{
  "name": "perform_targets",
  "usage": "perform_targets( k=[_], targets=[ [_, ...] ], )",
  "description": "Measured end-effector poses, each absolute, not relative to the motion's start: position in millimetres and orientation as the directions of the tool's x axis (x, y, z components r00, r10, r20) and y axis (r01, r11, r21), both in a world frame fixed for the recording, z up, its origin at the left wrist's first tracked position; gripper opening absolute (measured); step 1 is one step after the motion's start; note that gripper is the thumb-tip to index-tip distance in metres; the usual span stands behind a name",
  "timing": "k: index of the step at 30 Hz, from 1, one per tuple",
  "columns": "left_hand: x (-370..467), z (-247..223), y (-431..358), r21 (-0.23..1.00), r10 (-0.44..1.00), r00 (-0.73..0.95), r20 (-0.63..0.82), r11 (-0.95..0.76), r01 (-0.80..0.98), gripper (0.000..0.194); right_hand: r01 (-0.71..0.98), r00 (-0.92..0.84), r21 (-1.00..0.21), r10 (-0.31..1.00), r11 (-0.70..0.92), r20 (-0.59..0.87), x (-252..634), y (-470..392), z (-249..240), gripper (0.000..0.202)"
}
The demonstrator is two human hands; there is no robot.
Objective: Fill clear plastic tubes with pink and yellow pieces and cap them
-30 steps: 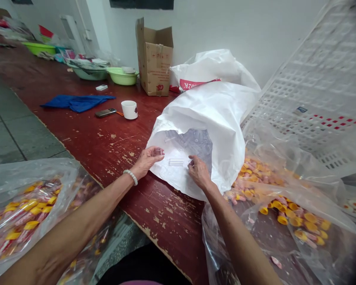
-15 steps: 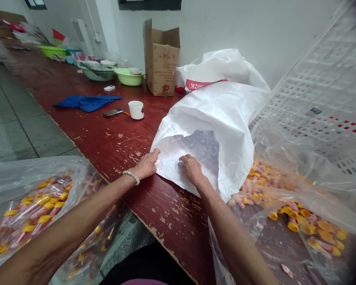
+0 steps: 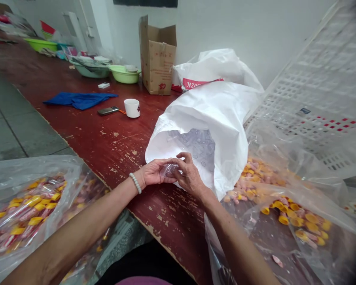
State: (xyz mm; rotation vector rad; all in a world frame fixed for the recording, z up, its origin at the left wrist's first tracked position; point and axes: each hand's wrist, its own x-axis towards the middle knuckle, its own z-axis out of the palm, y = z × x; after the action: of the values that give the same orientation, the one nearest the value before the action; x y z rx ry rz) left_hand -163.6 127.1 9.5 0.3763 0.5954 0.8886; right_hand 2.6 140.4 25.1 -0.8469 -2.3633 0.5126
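My left hand [image 3: 152, 173], with a beaded bracelet at the wrist, is closed around clear plastic tubes [image 3: 169, 170]. My right hand [image 3: 190, 176] meets it from the right, its fingers curled over the same tubes. How many there are is hard to see behind the fingers. Just beyond both hands lies a white woven sack [image 3: 207, 107] with its mouth toward me. Inside it shows a heap of clear plastic pieces [image 3: 197, 144] with round ends.
Yellow caps with pink pieces [image 3: 287, 209] lie on clear sheeting at right, below a white perforated basket [image 3: 308, 87]. At left, a clear bag [image 3: 47, 162] holds filled, yellow-capped tubes. A cup [image 3: 132, 108], phone [image 3: 108, 111], blue cloth [image 3: 80, 100] and carton [image 3: 158, 59] stand farther back.
My right hand has come back from the sack's mouth to my left hand. The left hand has turned palm inward, and both now meet around the clear tubes.
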Motion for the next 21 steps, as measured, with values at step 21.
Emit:
perform_targets(
  k=[21],
  targets=[
    [-131, 0, 105, 0.896, 0.985, 0.172, -0.012, 0.086, -0.436, 0.04, 0.215, -0.465, -0.939, 0.873, 0.269, 0.144, 0, 122, 6, 0.064]
  ],
)
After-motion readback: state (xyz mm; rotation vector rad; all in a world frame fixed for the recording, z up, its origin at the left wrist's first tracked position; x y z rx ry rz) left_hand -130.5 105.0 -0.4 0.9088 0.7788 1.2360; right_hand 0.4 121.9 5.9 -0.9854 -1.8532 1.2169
